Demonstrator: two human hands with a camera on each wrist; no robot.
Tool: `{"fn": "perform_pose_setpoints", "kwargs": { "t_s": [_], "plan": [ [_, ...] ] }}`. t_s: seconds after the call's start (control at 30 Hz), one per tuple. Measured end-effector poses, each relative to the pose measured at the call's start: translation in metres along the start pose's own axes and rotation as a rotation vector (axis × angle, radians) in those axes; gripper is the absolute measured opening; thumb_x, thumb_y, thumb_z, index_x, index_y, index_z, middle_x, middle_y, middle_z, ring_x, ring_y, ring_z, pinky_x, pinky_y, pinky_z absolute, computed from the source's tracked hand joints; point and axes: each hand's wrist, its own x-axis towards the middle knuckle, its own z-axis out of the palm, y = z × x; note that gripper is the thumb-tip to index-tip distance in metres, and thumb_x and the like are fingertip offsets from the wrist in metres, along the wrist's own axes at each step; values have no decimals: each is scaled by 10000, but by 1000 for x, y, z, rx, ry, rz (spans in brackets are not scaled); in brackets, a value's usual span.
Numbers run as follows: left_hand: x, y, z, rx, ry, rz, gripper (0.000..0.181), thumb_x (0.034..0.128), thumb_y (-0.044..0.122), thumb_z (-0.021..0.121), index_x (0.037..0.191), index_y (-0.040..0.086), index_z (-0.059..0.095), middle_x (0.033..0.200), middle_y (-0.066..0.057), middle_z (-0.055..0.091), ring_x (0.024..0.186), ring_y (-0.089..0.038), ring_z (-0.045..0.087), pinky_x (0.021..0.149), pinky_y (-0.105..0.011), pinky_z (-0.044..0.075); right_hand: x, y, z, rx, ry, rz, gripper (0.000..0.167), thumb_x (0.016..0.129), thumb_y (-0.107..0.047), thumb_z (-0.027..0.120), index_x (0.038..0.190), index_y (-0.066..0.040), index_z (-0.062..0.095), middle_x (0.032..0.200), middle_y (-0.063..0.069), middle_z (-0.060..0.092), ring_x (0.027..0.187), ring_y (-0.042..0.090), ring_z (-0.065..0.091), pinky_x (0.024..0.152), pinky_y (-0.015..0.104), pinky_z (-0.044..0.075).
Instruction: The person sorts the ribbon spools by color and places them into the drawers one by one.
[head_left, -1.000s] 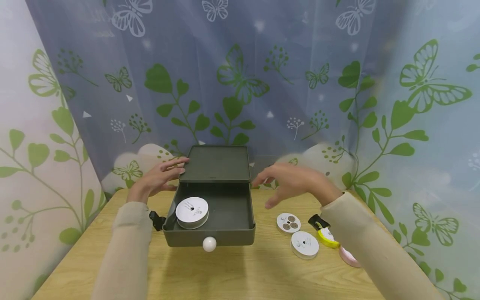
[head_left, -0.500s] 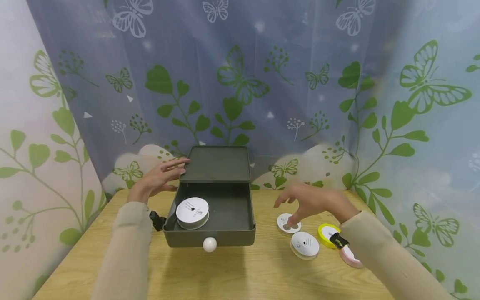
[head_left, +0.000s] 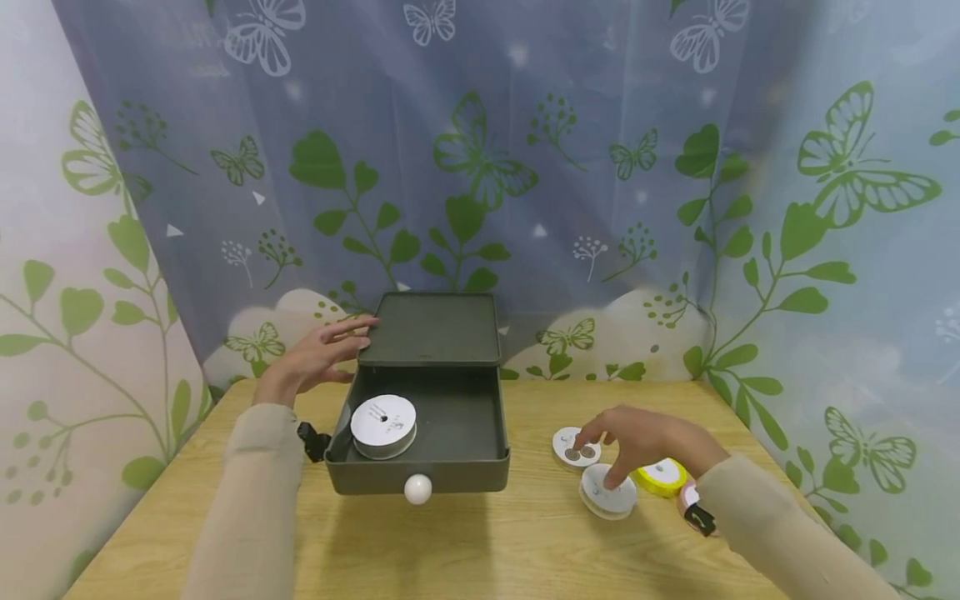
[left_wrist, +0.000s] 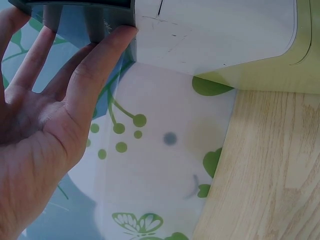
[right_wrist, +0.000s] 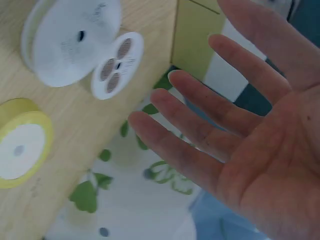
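My left hand (head_left: 303,362) rests its fingertips against the left side of a dark grey drawer box (head_left: 435,329). The box's drawer (head_left: 472,475) is pulled out, and a white ribbon spool (head_left: 382,421) lies in its left part. My right hand (head_left: 648,437) hovers over the spools on the right, fingers spread and bent downward. Below its thumb is a white ribbon spool (head_left: 596,500). A smaller white spool with round cutouts (head_left: 564,446) lies under its fingertips; contact cannot be told in the head view. In the right wrist view the fingers hold nothing.
A yellow spool (head_left: 662,477) and a pink-rimmed spool (head_left: 686,497) lie under the right forearm, partly hidden. A white knob (head_left: 417,489) juts from the drawer front. The wooden table (head_left: 420,550) ends at a patterned curtain (head_left: 480,167) behind.
My right hand has moved from beside the box rightward and down to the white spools, and its forearm has uncovered more of the yellow spool. The left hand has stayed at the box.
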Motion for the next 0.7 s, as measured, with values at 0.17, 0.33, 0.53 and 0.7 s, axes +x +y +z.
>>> {"fn": "perform_pose_setpoints", "kwargs": {
  "t_s": [0.17,0.33,0.53,0.7],
  "plan": [
    [0,0,0,4,3,-6,631,1081,328,557,1639,187,297,1753,-125,71,1592,-475,88,1201,-709,294,2,15,9,24,17,23,512,765,-119,911,1239,-157,724,1322,104,683,1209,456,631,997,565,559],
    [1,-1,0,7,4,-9,629,1082,330,556,1639,192,299,1753,-124,70,1591,-478,90,1198,-707,304,3,27,18,23,13,33,529,750,-97,917,1243,-115,726,1373,173,650,1186,455,642,966,544,579],
    [0,0,0,12,8,-7,626,1082,332,555,1637,188,304,1751,-129,88,1590,-479,98,1193,-701,322,4,35,28,52,12,96,532,738,-55,907,1235,-131,734,1261,207,661,1163,463,642,945,561,578],
    [0,0,0,12,4,-5,626,1082,332,555,1636,187,304,1751,-128,89,1590,-479,95,1194,-706,317,4,39,37,62,29,122,551,702,-28,917,1209,-143,734,1222,200,664,1123,427,644,931,563,569]
  ]
}}
